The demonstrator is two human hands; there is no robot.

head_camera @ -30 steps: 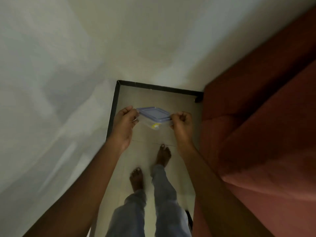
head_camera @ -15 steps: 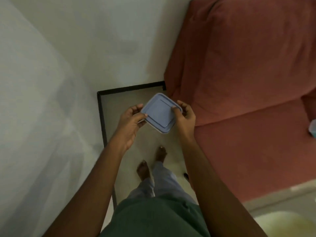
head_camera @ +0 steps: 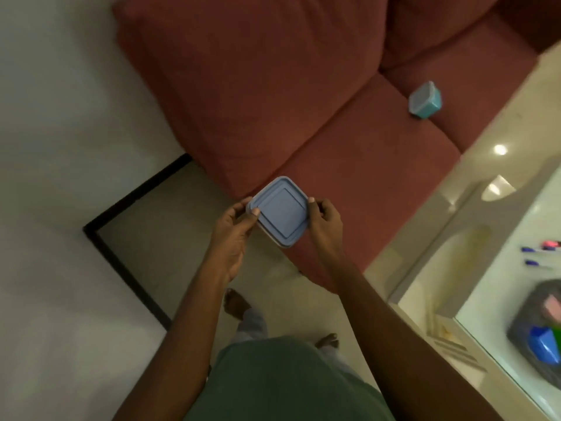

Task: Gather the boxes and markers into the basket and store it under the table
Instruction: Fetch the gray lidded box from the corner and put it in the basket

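On my feed, the square plastic box with the grey-blue lid (head_camera: 279, 212) sits between the two hands. It is held in the air in front of the person's chest, lid up and turned cornerwise to me. The left hand (head_camera: 233, 229) grips its left edge, with the thumb on the lid's rim and the fingers curled beneath. The right hand (head_camera: 324, 221) pinches the right edge, thumb tip at the rim and the other fingers curled alongside. Neither hand holds anything else.

The box hangs over the front edge of the dull red fabric sofa (head_camera: 273, 86), which fills the upper middle of my view. On the sofa's far seat cushion, well apart from the hands, lies a small teal plastic box with a pale lid (head_camera: 425, 100), tilted. At the right stands the pale glossy table (head_camera: 498, 287). The sofa's corner and a strip of cream tiled floor (head_camera: 403, 256) lie between it and the hands.

On the table top lie blue-capped markers (head_camera: 534, 263). Nearer to me is the dark basket (head_camera: 534, 302), badly blurred. A bright blue box (head_camera: 543, 347) shows inside it, along with something pink and something green that I cannot make out. The right forearm crosses my view between the held box and the basket.
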